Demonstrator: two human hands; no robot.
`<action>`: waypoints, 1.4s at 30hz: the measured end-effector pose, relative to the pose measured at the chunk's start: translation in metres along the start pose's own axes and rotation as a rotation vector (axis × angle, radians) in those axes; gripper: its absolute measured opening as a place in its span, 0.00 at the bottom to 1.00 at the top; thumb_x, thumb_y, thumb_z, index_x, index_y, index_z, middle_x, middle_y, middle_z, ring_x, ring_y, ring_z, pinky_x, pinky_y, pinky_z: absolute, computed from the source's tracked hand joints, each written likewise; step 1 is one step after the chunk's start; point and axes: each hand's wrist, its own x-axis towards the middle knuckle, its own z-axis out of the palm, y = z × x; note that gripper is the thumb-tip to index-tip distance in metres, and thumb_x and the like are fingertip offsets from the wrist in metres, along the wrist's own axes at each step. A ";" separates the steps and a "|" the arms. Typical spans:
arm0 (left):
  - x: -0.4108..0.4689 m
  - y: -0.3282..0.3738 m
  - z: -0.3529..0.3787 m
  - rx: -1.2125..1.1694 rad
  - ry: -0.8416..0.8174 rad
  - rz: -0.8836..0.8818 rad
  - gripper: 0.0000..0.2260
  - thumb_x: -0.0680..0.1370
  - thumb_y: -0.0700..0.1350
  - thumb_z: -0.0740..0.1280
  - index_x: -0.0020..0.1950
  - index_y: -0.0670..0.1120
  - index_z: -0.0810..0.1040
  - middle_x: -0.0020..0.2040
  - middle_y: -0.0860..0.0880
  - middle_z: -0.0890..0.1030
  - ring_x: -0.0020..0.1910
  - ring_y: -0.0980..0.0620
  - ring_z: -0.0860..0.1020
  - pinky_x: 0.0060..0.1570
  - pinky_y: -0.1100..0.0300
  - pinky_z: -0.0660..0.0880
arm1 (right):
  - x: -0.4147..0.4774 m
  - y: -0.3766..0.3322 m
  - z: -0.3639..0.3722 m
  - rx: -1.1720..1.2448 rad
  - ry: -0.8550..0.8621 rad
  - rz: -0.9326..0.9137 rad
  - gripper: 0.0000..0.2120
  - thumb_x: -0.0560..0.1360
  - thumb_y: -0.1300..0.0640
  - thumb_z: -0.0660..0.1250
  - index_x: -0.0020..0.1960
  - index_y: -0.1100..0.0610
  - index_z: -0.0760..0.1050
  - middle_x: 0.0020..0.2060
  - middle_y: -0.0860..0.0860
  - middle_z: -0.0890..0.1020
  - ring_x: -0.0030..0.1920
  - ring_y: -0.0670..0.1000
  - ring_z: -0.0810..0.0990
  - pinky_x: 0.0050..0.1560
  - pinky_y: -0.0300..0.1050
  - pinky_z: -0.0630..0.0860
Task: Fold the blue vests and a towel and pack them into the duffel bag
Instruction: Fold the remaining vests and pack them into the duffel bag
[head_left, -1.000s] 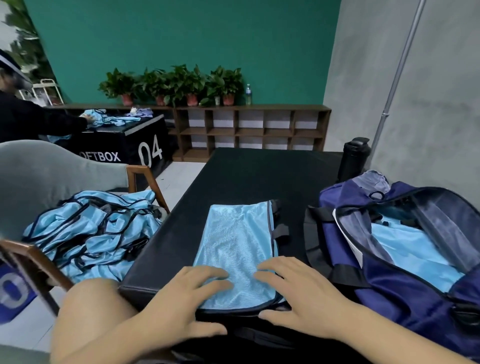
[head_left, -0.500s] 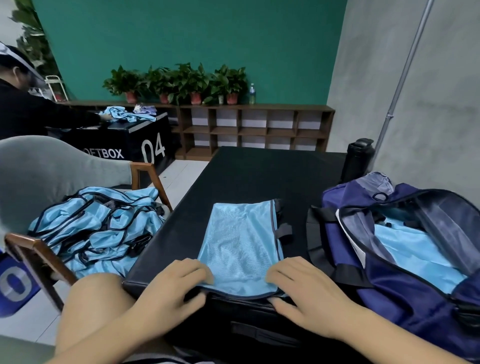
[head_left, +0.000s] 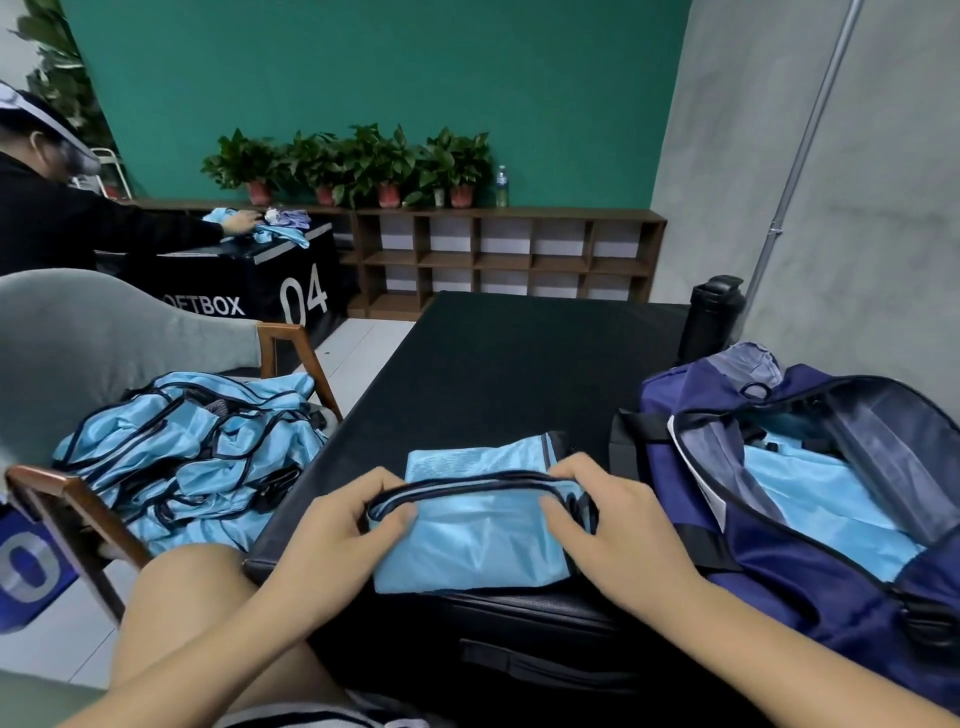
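One vest mid-fold: a light-blue mesh vest with dark-navy trim (head_left: 470, 545) lies on the near edge of the padded black table (head_left: 519, 358). Its near half is lifted and doubled over the far half, with the trimmed hem uppermost. I judge this fold to be about halfway done.
Packed so far: the open navy-blue fabric duffel bag (head_left: 800, 582) stands on the table just right of the vest. A flat layer of light-blue cloth (head_left: 826, 504) lies inside it, which I take to be vests already folded and stowed. How many there are I cannot tell.
Left to do: a loose heap of light-blue trimmed vests (head_left: 192, 467) sits unfolded on the seat of the grey upholstered chair with wooden arms (head_left: 72, 332), left of the table. By the size of that heap, much of the work remains.
Towel: I cannot pick one out. A grey-lilac bundle (head_left: 748, 364) at the bag's far end could be it, though it is not clear.
Left hand: the left hand (head_left: 332, 530) grips the left end of the raised hem, thumb on top and fingers curled beneath.
Right hand: the right hand (head_left: 618, 525) pinches the right end of the same hem, thumb on the cloth and fingers hooked over the far side.
Beyond: a black lidded flask (head_left: 711, 317) stands at the table's far right corner, well apart from the vest.
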 end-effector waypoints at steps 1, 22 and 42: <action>0.006 -0.002 0.001 -0.004 0.010 -0.030 0.03 0.83 0.43 0.72 0.49 0.48 0.82 0.42 0.52 0.83 0.42 0.55 0.80 0.46 0.55 0.74 | 0.007 -0.001 0.002 0.010 0.012 0.033 0.07 0.82 0.45 0.68 0.58 0.41 0.74 0.32 0.48 0.77 0.32 0.50 0.74 0.38 0.50 0.75; 0.093 -0.062 0.027 0.455 0.116 -0.194 0.16 0.75 0.62 0.76 0.45 0.53 0.74 0.39 0.53 0.80 0.38 0.54 0.79 0.38 0.55 0.76 | 0.053 0.032 0.044 -0.409 -0.013 0.168 0.14 0.83 0.49 0.66 0.66 0.50 0.71 0.56 0.47 0.71 0.54 0.54 0.75 0.52 0.51 0.74; 0.108 -0.071 0.013 0.461 -0.188 0.047 0.04 0.77 0.55 0.73 0.47 0.59 0.79 0.48 0.59 0.81 0.51 0.59 0.78 0.57 0.51 0.76 | -0.020 0.013 0.060 -0.653 -0.126 -0.261 0.25 0.52 0.62 0.82 0.40 0.49 0.71 0.34 0.46 0.69 0.32 0.51 0.70 0.33 0.44 0.61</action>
